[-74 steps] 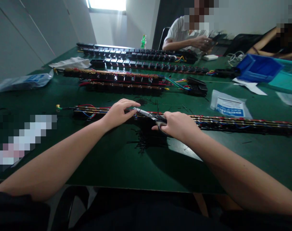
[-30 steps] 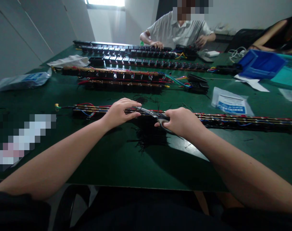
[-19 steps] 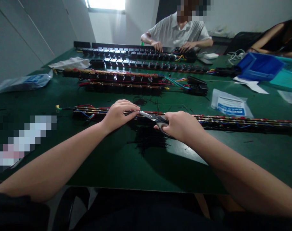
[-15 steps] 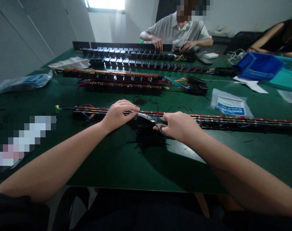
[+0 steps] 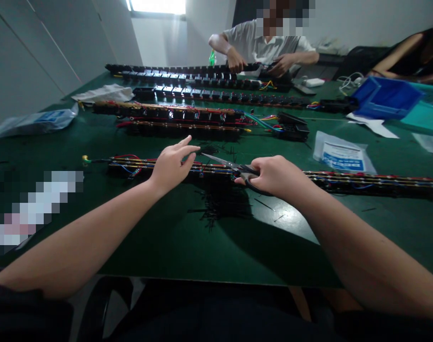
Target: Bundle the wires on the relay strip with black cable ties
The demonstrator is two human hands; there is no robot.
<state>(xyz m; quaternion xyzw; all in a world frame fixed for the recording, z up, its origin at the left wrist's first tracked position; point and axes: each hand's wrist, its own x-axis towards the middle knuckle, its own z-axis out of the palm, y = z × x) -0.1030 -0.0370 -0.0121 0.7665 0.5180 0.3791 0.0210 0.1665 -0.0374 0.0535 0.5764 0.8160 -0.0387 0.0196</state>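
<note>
A long black strip assembly [image 5: 344, 182], wired in red, blue and gold, lies across the green table before me. My right hand [image 5: 276, 178] is closed round the handles of a pair of scissors [image 5: 226, 163], whose blades point left above the strip. Over the strip's left part, my left hand [image 5: 173, 161] has its fingers spread, with nothing in them, just left of the blade tips. Thin black offcuts [image 5: 211, 213] lie heaped on the near side of the strip, partly in shadow. More offcuts [image 5: 211, 148] are scattered beyond it.
Further wired black strips [image 5: 173, 111] lie in rows across the table. A plastic bag with a blue label [image 5: 341, 154] and a blue bin [image 5: 383, 97] are at the right. Another clear bag [image 5: 41, 121] rests at the left. Opposite, a co-worker [image 5: 259, 47] handles a black strip.
My left hand has opened from a pinch and lifted slightly. The scissors in my right hand have drawn back a little to the right and up. The co-worker's far strip has shifted.
</note>
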